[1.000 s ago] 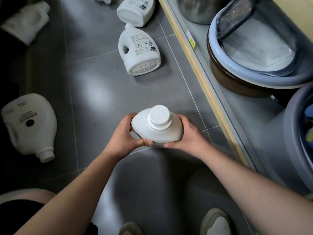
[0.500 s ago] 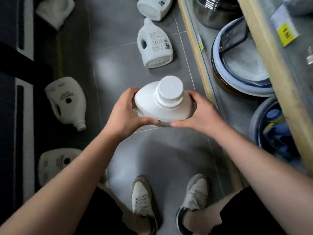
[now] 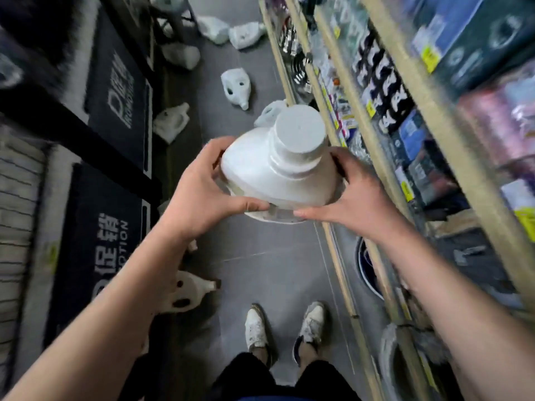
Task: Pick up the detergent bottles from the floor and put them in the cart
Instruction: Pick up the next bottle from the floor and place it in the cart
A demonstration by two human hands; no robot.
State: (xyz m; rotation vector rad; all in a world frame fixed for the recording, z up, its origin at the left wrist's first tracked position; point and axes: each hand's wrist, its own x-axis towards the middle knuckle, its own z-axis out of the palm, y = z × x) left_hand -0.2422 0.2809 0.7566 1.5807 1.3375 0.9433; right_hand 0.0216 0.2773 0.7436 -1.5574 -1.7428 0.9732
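A white detergent bottle (image 3: 278, 172) with a wide cap is upright and high above the floor, held between both hands. My left hand (image 3: 199, 192) grips its left side, thumb across the front. My right hand (image 3: 356, 198) grips its right side, thumb at the front lower edge. Several more white detergent bottles lie on the grey floor: one by my left forearm (image 3: 188, 293), one at mid-left (image 3: 172, 123), one ahead (image 3: 236, 88), others farther up the aisle (image 3: 244, 34). No cart is in view.
Wooden shelving (image 3: 356, 111) full of packaged goods runs along the right. Dark promotional panels (image 3: 110, 215) and racks line the left. My two shoes (image 3: 285, 325) stand on the tiled floor (image 3: 269, 270) of a narrow aisle.
I have stood up: the bottle rose well off the floor, still in both hands. The view swung up the aisle, and more bottles and the upper shelves came into sight.
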